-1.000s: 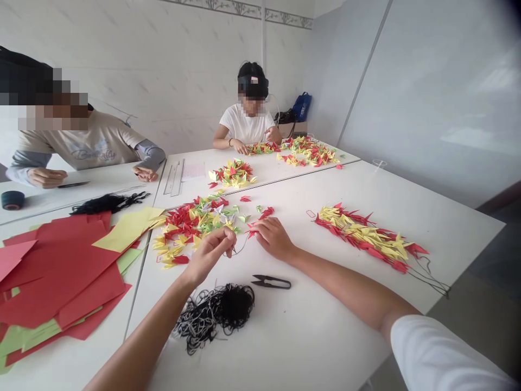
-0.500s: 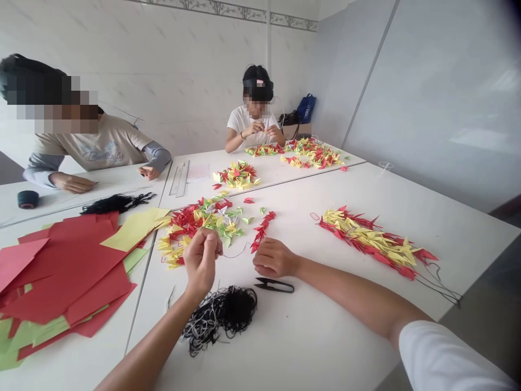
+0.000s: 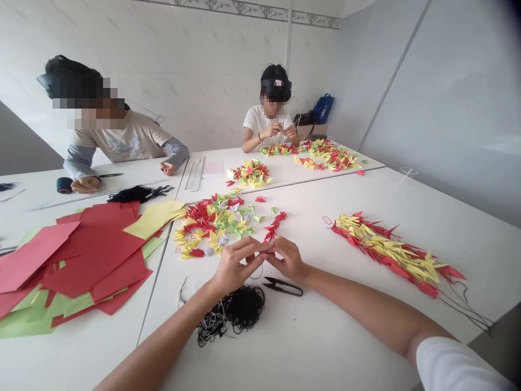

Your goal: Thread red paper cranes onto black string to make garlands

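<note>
My left hand [image 3: 236,266] and my right hand [image 3: 288,259] meet at the fingertips just above the white table [image 3: 366,326], pinching something too fine to make out. A thin black thread [image 3: 256,275] loops below them. Thread snips [image 3: 283,286] lie beside my right hand, and a tangle of black and white cord [image 3: 234,312] sits under my left wrist. Beyond my fingers lies a short strand of red paper cranes [image 3: 273,226], next to a heap of mixed paper cranes [image 3: 215,225]. A long red and yellow crane strand [image 3: 391,252] stretches out to the right.
Stacked red and green paper sheets [image 3: 95,255] cover the left table. A person [image 3: 122,136] sits at far left beside a dark spool [image 3: 64,185]. Another person [image 3: 271,117] works across the table behind more cranes [image 3: 325,155]. Metal rulers [image 3: 195,174] lie at the back.
My hands have come together, with the left moving right to meet the right at the fingertips. The whole view has shifted as my head turned. The person opposite now holds both hands up.
</note>
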The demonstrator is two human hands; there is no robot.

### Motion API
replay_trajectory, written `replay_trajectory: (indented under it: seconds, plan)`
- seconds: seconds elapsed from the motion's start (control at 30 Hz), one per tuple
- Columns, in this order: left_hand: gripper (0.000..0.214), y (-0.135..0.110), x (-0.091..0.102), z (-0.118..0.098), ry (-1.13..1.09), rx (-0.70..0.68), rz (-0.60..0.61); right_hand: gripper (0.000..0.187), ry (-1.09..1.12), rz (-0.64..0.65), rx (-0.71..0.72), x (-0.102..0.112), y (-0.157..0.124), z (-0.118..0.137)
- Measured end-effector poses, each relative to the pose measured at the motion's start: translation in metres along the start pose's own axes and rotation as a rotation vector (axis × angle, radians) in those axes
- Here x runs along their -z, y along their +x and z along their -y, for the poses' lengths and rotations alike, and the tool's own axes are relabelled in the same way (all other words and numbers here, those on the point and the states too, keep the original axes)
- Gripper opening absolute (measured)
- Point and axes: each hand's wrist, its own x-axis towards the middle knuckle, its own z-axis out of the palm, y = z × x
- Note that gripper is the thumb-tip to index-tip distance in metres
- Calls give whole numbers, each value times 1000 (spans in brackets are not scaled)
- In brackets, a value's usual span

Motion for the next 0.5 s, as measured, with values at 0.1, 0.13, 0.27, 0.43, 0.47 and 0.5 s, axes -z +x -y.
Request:
replay_trajectory:
  seconds: [0.1,0.13,0.27,0.43,0.47,0.5]
  plan:
    - [25,12,36,7,244,181,122,20,56,141,-80,1,3,-3]
    - [20,14,52,13,340,264,153,20,61,189,-117,0,4,-4]
    - [8,8,113,42,633,587,317,18,-9,241,-302,-2,12,-14]
    - [19,-7,126,77,785,698,492,14,-37,83,-323,-4,13,-21]
    - [15,-8,122,82,788,683,498,13,-48,62,-298,-3,13,-21]
    - [11,-9,117,85,787,667,497,13,-60,48,-277,-3,13,-20]
